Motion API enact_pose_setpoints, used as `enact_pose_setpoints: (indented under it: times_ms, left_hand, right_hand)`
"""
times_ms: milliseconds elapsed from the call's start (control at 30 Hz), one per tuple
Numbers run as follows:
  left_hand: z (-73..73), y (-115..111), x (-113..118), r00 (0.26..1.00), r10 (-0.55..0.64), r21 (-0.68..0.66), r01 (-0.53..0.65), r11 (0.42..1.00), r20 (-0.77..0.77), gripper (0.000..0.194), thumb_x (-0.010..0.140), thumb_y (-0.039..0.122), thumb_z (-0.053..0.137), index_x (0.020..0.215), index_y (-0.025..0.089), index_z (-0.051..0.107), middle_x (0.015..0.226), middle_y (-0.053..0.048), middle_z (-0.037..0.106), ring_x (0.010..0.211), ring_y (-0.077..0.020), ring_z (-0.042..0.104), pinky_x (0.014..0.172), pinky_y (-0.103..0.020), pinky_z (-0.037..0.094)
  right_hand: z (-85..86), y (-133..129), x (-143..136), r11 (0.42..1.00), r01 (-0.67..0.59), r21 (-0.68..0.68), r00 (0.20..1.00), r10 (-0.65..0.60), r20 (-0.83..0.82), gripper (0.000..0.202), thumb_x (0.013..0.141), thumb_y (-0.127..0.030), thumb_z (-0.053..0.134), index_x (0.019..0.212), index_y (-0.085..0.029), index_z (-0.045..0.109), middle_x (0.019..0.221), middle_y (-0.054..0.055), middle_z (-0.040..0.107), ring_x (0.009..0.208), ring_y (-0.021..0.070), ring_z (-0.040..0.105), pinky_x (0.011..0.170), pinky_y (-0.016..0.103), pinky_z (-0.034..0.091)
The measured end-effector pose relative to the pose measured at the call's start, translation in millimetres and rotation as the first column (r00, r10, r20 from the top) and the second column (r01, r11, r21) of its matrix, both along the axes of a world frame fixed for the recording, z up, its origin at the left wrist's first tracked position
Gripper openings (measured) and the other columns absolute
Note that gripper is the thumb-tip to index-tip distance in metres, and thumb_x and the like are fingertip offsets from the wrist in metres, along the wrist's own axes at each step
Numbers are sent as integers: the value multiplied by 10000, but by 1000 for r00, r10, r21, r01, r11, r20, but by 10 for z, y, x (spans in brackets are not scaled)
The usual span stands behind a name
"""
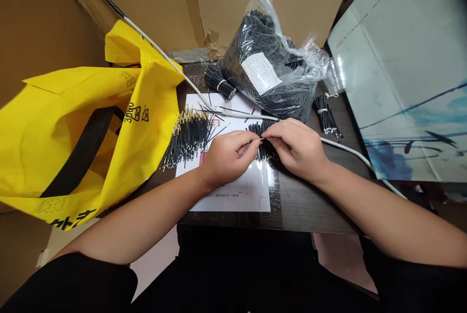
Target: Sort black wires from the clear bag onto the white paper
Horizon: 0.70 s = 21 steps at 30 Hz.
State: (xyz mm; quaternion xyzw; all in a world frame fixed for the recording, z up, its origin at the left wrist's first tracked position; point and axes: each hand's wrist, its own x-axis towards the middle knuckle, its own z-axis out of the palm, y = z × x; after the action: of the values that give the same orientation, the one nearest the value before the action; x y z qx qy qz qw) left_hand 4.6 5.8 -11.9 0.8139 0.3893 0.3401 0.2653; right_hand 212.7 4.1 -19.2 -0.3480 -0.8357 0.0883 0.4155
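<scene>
Over a white printed sheet on the dark worktop, the left hand and right hand meet fingertip to fingertip, pinching a thin gold-coloured piece between them. A pile of short black wires with gold ends lies left of them, beside a yellow bag, and another black bunch lies just behind the fingers. Beyond, a clear plastic bag bulges with many short black pieces.

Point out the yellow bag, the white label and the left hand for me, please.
Yellow bag (156, 103): head view, on its side.
White label (261, 73): head view, on its middle.
Left hand (224, 157): head view, on its back.
</scene>
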Motion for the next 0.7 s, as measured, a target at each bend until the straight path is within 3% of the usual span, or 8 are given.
enact_pose_setpoints:
  times_ms: [500,567,700]
  left_hand:
    - [-3,-8,-6,1000,-3,-3,2,1000,-16,226,978,269,539,868,177,714,594,27,512,590,-117,490,601,-273,389]
    - [-5,-11,3,1000,-21,1,21,1000,8,228,988,278,540,892,175,719,638,11,576,611,-119,517,618,-272,412]
    - [12,-21,17,993,-66,-21,68,997,93,214,1005,288,545,1039,174,723,915,-47,745,801,-134,654,763,-266,497]
  right_hand:
    - [3,-8,8,1000,-21,-2,998,21,61,174,960,-150,582,1087,-220,677,918,38,744,839,183,660,805,354,548]
    - [5,-20,7,999,32,5,999,-33,26,173,947,-170,621,1099,-223,686,940,41,760,834,183,678,788,344,557]
    - [37,-44,9,995,100,26,994,-99,-35,135,911,-193,695,1044,-214,711,928,40,780,789,176,701,756,336,562]
